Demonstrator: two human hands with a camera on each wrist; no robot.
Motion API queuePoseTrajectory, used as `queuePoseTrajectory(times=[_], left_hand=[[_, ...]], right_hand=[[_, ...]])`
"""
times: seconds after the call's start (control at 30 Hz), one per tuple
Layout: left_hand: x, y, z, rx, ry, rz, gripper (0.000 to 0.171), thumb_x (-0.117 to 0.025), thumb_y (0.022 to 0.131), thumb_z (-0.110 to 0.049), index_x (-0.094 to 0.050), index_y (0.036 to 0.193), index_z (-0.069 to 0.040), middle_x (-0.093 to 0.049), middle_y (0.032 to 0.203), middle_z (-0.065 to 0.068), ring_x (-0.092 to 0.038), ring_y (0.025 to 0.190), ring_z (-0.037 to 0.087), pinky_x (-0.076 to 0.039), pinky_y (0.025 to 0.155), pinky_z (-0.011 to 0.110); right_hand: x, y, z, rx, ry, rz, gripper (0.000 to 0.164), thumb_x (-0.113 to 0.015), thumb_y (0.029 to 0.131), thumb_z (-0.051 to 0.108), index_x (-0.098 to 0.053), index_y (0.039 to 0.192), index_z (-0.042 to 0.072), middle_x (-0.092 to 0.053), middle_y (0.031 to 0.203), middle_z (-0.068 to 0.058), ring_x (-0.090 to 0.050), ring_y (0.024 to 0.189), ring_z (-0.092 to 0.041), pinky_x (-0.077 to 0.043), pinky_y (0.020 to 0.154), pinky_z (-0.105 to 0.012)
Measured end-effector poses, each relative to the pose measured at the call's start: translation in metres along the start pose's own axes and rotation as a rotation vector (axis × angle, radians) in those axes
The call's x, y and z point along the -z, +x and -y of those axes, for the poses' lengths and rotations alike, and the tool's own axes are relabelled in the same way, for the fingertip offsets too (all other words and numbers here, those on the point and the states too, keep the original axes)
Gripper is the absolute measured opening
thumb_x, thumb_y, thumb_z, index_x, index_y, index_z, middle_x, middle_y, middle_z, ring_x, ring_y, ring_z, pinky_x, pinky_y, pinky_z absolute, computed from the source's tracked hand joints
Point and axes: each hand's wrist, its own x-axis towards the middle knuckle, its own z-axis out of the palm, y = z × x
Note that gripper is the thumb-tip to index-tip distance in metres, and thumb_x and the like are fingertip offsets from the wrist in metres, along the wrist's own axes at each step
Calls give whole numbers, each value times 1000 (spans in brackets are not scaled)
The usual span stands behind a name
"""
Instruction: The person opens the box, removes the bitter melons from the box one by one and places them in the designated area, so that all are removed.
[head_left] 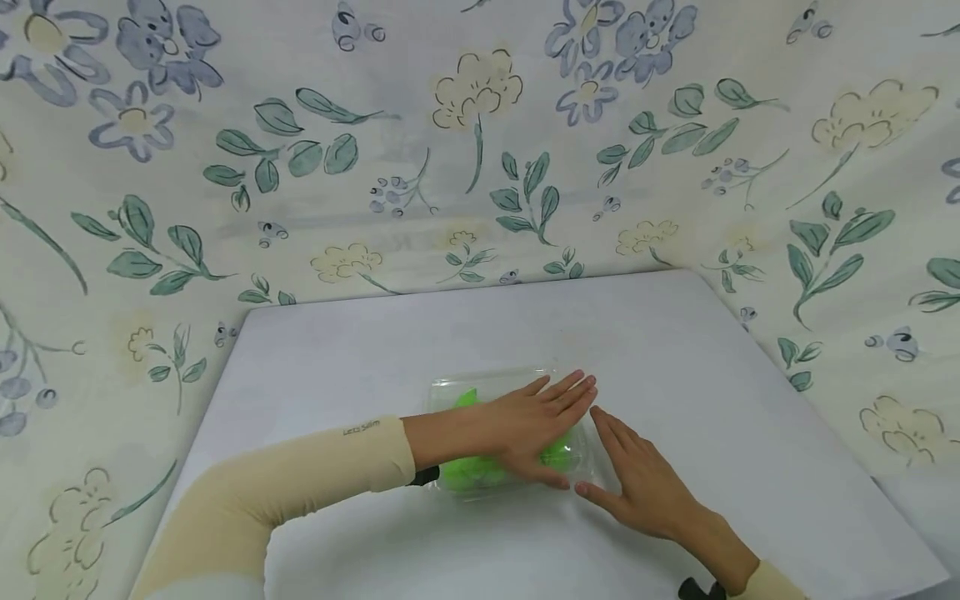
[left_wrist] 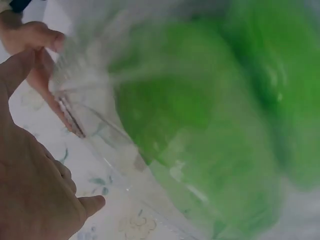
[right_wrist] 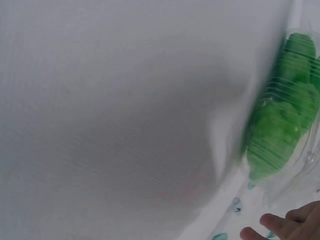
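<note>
A clear plastic box (head_left: 442,387) with several bright green rounded pieces (head_left: 468,473) inside lies on the white table. My left hand (head_left: 525,425) reaches across the top of it, palm down, with its fingers straight toward the right end. Just off that right end is my right hand (head_left: 648,487), fingers extended and thumb apart, with nothing in its grasp. The left wrist view shows the green pieces (left_wrist: 190,130) large and blurred through the plastic, beside the left hand (left_wrist: 35,185). Ribbed side walls of the box (right_wrist: 275,135) show in the right wrist view.
The white tabletop (head_left: 600,317) spreads around the box, its far edge meeting a floral-patterned cloth (head_left: 420,167) that also hangs at both sides. Long cream sleeves (head_left: 300,467) cover the forearms, and a black wrist camera (head_left: 693,588) sits under the right wrist.
</note>
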Motion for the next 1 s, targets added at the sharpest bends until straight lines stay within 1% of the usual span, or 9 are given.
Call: queuePoseTrajectory(times=[0.1, 0.17, 0.27, 0.37, 0.53, 0.6, 0.67, 0.8, 1.0], left_hand=[[0, 15, -1, 15, 12, 61, 117, -43, 83, -81, 9, 156, -6, 17, 162, 7, 19, 146, 21, -5, 118, 46], [1, 22, -3, 29, 0, 107, 118, -39, 81, -85, 9, 157, -8, 17, 162, 6, 19, 146, 20, -5, 118, 47], [2, 29, -8, 50, -12, 167, 118, -37, 80, -86, 9, 157, -10, 18, 162, 4, 20, 146, 17, -7, 118, 48], [1, 32, -11, 60, 3, 190, 116, -38, 81, -85, 9, 157, -12, 17, 162, 2, 20, 146, 17, -9, 117, 50], [-2, 34, -13, 65, 76, 174, 115, -37, 82, -84, 10, 157, -11, 16, 163, 3, 18, 147, 18, -13, 116, 51], [-3, 35, -13, 64, 94, 163, 117, -40, 81, -84, 10, 157, -10, 16, 162, 3, 17, 147, 18, -15, 116, 51], [-4, 35, -14, 67, 101, 157, 118, -42, 80, -84, 10, 157, -11, 16, 162, 3, 17, 147, 18, -15, 116, 51], [-7, 36, -14, 69, 121, 138, 116, -44, 82, -81, 8, 158, -10, 11, 164, 4, 16, 147, 18, -17, 116, 50], [-9, 36, -17, 66, 138, 121, 111, -47, 85, -75, 3, 158, -9, 4, 165, 4, 12, 148, 19, -20, 116, 46]], right_hand=[[-3, -1, -1, -29, 18, 16, 93, -63, 92, 53, -22, 154, -3, -33, 153, -22, -38, 137, -38, -43, 96, -60], [-4, -2, -2, -45, 20, 32, 91, -61, 92, 54, -25, 152, -4, -36, 151, -23, -39, 135, -39, -43, 95, -60], [-5, -4, -3, -66, 29, 52, 88, -60, 93, 54, -31, 150, -6, -38, 150, -23, -40, 135, -39, -42, 96, -61], [-7, -4, -3, -64, 49, 64, 83, -60, 94, 52, -34, 149, -5, -38, 150, -23, -40, 135, -40, -42, 95, -63], [-11, -3, -4, -41, 85, 67, 77, -58, 97, 47, -35, 148, -6, -36, 151, -23, -37, 136, -41, -42, 94, -66], [-12, -3, -5, -35, 90, 63, 76, -58, 98, 45, -35, 148, -7, -36, 151, -23, -37, 136, -42, -41, 94, -65], [-14, -3, -5, -30, 98, 59, 75, -59, 98, 43, -35, 148, -8, -35, 151, -23, -37, 136, -41, -41, 95, -65], [-15, -2, -6, -34, 124, 49, 73, -59, 98, 41, -36, 147, -8, -38, 150, -23, -38, 136, -40, -41, 97, -62], [-17, -2, -3, -62, 195, 12, 70, -64, 96, 40, -43, 144, -6, -45, 145, -22, -44, 132, -40, -41, 100, -58]])
